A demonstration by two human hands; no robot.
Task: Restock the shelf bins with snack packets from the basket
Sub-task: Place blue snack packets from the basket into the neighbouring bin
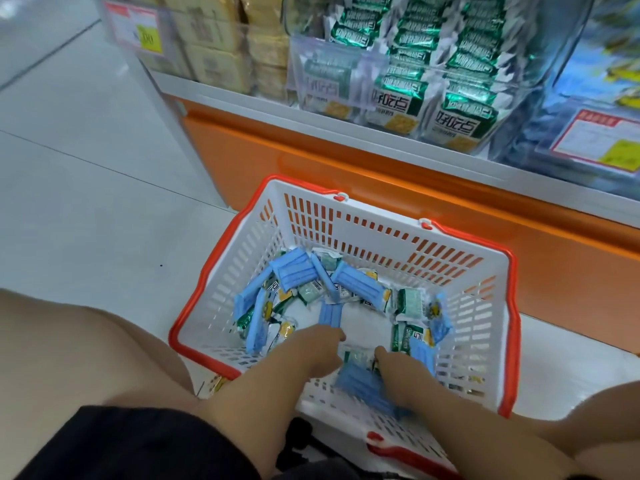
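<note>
Gathering is the step in hand: both hands are down inside the basket (346, 216), at its near wall. The right hand (398, 370) curls round a bundle of blue packets (360, 382). The left hand (311, 348) sits knuckles-up just beside it, fingers hidden — I cannot tell whether it grips anything. Loose packets (298, 271) line the basket's far and side walls. The bins (540, 81) stand above and beyond the basket. Next, I judge, the 2 hands need a firm hold, then a lift clear of the rim to the matching bin.
</note>
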